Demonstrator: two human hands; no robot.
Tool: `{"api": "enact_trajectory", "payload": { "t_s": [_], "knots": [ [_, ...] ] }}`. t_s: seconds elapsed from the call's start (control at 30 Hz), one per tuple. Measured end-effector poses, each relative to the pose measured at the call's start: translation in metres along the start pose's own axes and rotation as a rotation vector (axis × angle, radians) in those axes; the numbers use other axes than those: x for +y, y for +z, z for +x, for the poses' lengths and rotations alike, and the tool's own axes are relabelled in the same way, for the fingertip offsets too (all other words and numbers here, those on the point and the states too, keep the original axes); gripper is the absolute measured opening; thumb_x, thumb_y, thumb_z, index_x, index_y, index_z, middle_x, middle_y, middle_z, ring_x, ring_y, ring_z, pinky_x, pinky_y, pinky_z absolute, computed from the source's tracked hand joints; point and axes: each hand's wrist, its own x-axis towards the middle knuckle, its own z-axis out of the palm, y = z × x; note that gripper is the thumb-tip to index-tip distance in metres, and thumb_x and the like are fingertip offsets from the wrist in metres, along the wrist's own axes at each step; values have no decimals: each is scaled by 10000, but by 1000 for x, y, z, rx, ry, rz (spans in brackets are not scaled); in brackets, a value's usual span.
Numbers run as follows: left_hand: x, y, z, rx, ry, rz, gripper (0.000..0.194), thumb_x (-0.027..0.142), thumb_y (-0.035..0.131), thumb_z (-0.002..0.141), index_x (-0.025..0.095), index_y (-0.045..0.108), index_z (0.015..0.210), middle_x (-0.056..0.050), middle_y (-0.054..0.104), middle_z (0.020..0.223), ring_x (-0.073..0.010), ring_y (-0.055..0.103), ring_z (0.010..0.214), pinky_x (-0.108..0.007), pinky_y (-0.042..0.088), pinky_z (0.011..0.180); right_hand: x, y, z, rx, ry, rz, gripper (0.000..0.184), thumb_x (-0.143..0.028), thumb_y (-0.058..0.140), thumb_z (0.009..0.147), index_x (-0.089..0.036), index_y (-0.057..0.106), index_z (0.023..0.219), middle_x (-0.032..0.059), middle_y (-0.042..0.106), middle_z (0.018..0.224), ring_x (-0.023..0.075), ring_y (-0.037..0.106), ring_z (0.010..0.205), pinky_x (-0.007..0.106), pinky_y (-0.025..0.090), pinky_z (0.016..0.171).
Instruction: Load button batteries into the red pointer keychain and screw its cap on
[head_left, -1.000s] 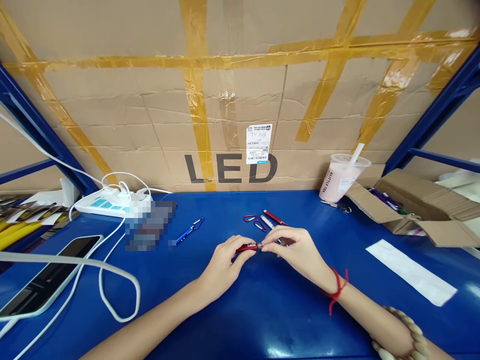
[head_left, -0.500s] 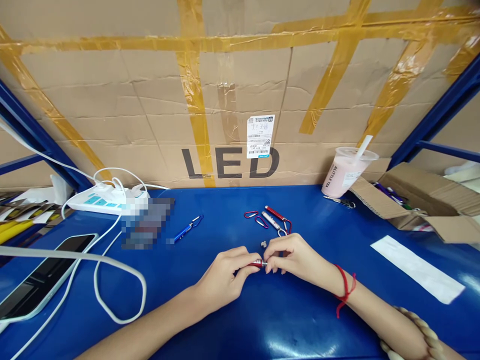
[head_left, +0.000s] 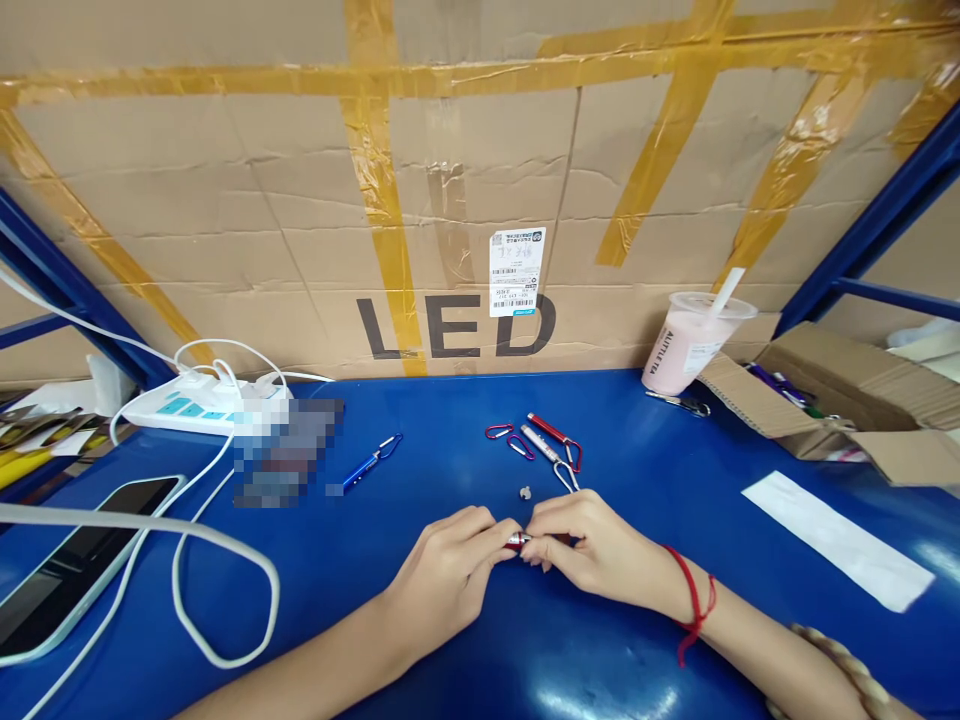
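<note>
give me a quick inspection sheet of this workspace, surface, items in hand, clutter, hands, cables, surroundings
Surface: glossy blue tabletop, reflecting light.
Items in hand: short red tube with a silvery end; a small silvery part lies just beyond.
Clutter: red, silver and blue penlights, two loose clips, phone, drink cup, white strip; pixelated patch unreadable.
Hands: left hand pinches the tube; right hand has fingertips at its silvery end, grip unclear.
Cables: white cables at left, some plugged into a power strip; one crosses the phone.
Surroundings: taped cardboard marked LED behind; blue frame both sides; open carton at right.
</note>
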Motion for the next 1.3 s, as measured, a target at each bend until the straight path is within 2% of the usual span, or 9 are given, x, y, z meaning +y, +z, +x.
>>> {"api": "enact_trajectory", "payload": {
  "t_s": [0.2,0.33,0.5,0.6,0.7,0.77,0.93,1.1,1.3],
  "knots": [
    [-2,0,0,-21,44,79,218,77,381,896,136,566,996,-46,572,749,-132,476,637,-235,398,591,-4,4,1,-54,276,343,392,-399,498,857,-99,596,625,59,602,580,87,563,466,136,417,402],
    [0,0,3,-14,27,105,212,86,364,902,140,547,993,-50,586,777,-144,489,657,-251,403,612,-7,1,4,-27,326,380,375,-410,554,818,-89,607,632,58,601,567,85,557,461,124,396,375],
    [5,0,10,3,-110,-6,222,130,343,923,136,555,988,-43,563,758,-131,505,665,-224,412,615,-6,-6,7,41,264,337,339,-406,609,790,-97,641,655,39,610,567,79,557,472,130,420,416],
    [5,1,11,19,-211,-89,223,161,356,927,146,563,1007,-41,566,795,-124,516,694,-210,413,635,1,-7,6,155,215,218,312,-409,665,742,-111,644,650,20,602,548,75,542,463,145,432,452],
    [1,2,9,32,-286,-144,236,189,353,934,160,563,1037,-32,550,805,-117,512,704,-208,403,648,9,-7,4,300,95,31,252,-385,704,711,-138,677,756,12,623,637,67,526,497,158,434,485],
    [-1,2,9,29,-310,-158,241,198,347,937,171,561,1047,-27,542,810,-115,505,708,-211,395,657,13,-7,3,347,0,-42,214,-351,693,735,-159,688,829,10,629,704,57,514,511,163,441,508],
    [-1,1,10,-27,-340,-166,225,186,349,933,171,565,992,-19,529,801,-118,493,714,-221,378,662,16,-6,2,369,-179,-108,91,-254,643,797,-188,701,821,12,638,767,77,574,653,172,455,584],
    [1,1,11,-39,-365,-164,219,176,356,929,161,566,990,-13,522,775,-113,492,696,-220,374,659,18,-7,4,368,-177,-139,88,-264,667,775,-202,704,824,4,639,772,75,560,614,187,434,536],
    [1,-1,10,-45,-333,-108,226,178,346,930,177,564,993,-17,539,796,-120,503,710,-221,385,657,19,-9,4,368,-178,-153,87,-262,654,787,-201,711,813,5,637,761,79,567,624,192,462,579]
  ]
}}
